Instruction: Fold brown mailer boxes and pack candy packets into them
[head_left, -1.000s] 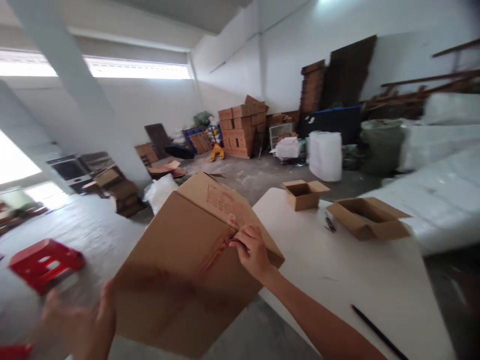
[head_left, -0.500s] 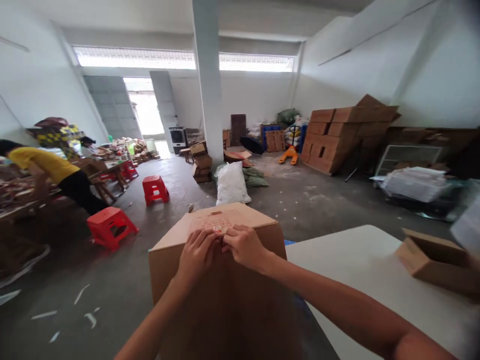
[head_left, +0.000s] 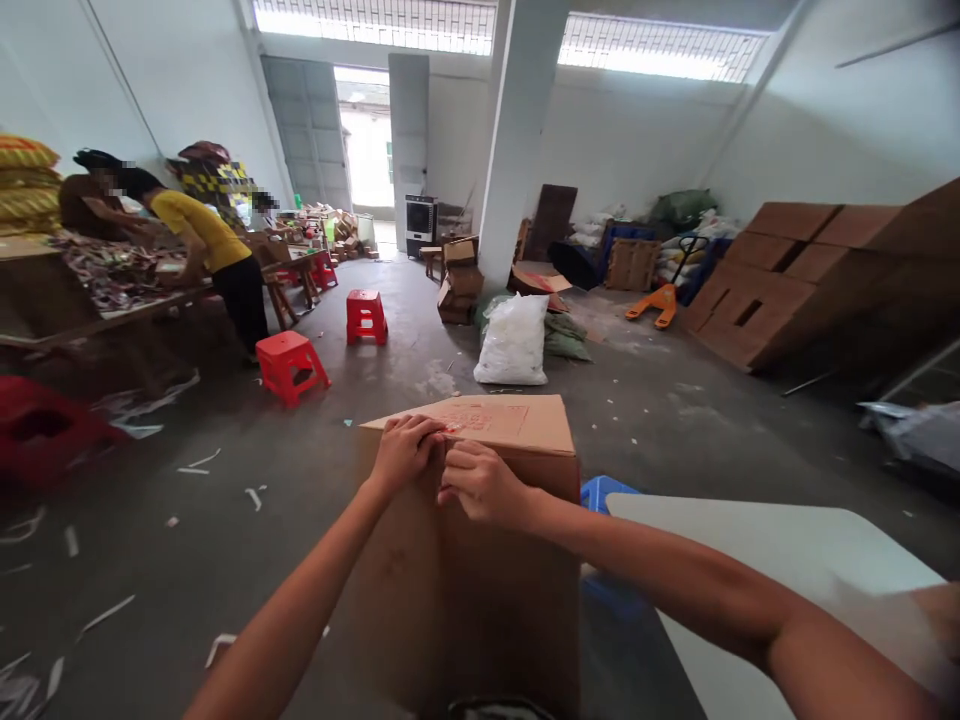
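A tall brown cardboard box [head_left: 480,590] stands upright right in front of me, with faded red print on its top face. My left hand [head_left: 405,452] grips the top front edge of the box, fingers curled over it. My right hand [head_left: 480,485] sits just beside it on the same edge, fingers pinched at the seam. The two hands almost touch. To the right lies a white table [head_left: 780,570], with a blue stool [head_left: 606,492] partly hidden between it and the box.
Red stools [head_left: 289,362] stand on the concrete floor to the left, near a person in a yellow shirt [head_left: 206,245] bent over a cluttered bench. A white pillar [head_left: 517,150], a white sack [head_left: 516,342] and stacked cartons [head_left: 787,275] stand further back.
The view has swung left from the table toward the open hall. The box went from tilted to upright, and my left hand came up to join the right on its top edge.
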